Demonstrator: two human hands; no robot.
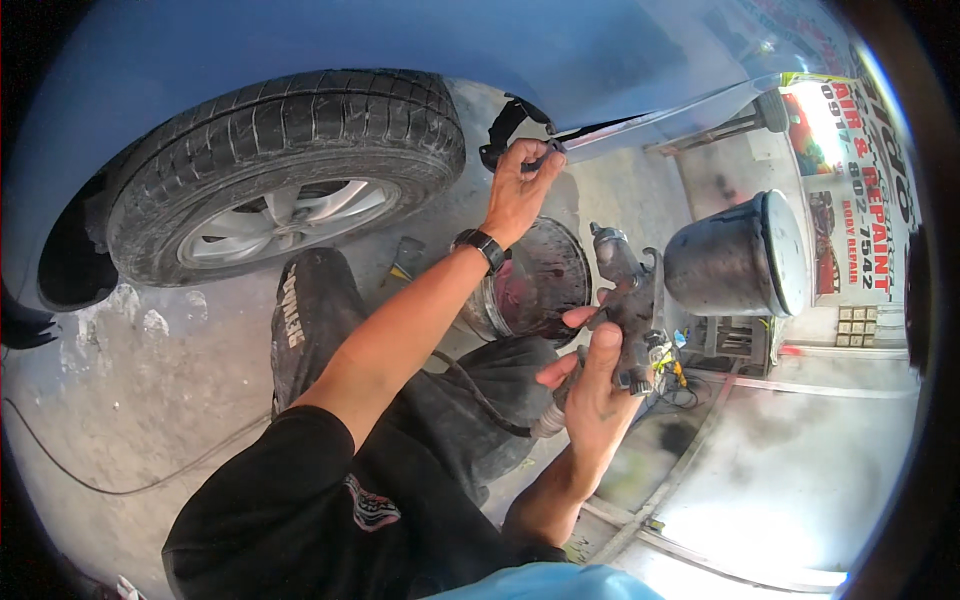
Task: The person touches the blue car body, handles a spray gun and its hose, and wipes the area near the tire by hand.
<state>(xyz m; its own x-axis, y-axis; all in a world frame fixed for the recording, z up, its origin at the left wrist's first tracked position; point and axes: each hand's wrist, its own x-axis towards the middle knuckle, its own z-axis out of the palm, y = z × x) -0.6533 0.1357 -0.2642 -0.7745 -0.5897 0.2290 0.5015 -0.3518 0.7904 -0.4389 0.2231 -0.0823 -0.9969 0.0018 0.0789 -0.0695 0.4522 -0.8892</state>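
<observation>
A blue car body [560,50] fills the top, with a wheel [285,175] at the upper left. My left hand [520,180], with a black watch on the wrist, pinches a small dark piece [540,155] at the car's lower edge behind the wheel, beside a torn-looking black part [505,135]. My right hand [595,390] grips a spray gun [630,310], tilted sideways, with a grey metal cup [720,255] and lid on its right. A hose [470,395] runs from the gun's handle. Below my left hand is an open metal bucket [535,250] with dark, reddish stains.
My bent legs in dark trousers [320,320] are on the grey floor [120,400], where a thin cable [130,490] lies. At the right are a signboard [860,190], a stained white panel [800,460] and a shelf [730,340] with tangled cords.
</observation>
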